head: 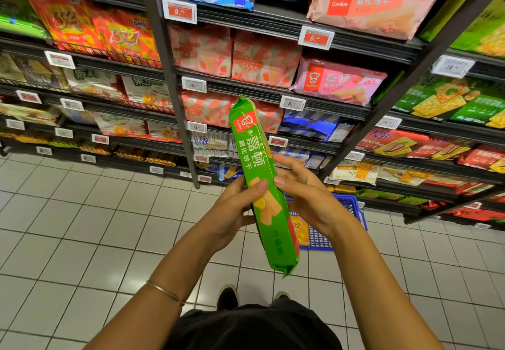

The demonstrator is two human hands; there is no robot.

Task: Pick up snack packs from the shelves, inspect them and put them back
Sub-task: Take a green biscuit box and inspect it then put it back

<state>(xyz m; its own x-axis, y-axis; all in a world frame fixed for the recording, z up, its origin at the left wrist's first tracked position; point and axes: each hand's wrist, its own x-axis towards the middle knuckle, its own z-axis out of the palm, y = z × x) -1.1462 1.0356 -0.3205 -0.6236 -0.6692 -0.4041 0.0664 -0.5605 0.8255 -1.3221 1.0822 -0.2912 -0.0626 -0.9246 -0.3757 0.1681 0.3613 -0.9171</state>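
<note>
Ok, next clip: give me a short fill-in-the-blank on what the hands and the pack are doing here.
1. The pack held between the left hand and right hand is coloured ____.
2. The brand word printed in Latin letters near the top of the wafer pack is ____.
3. On the floor behind the pack stands a ____ plastic basket.
4. The thin bangle sits on the ____ wrist.

Missing words: green; Garden; blue; left
</note>
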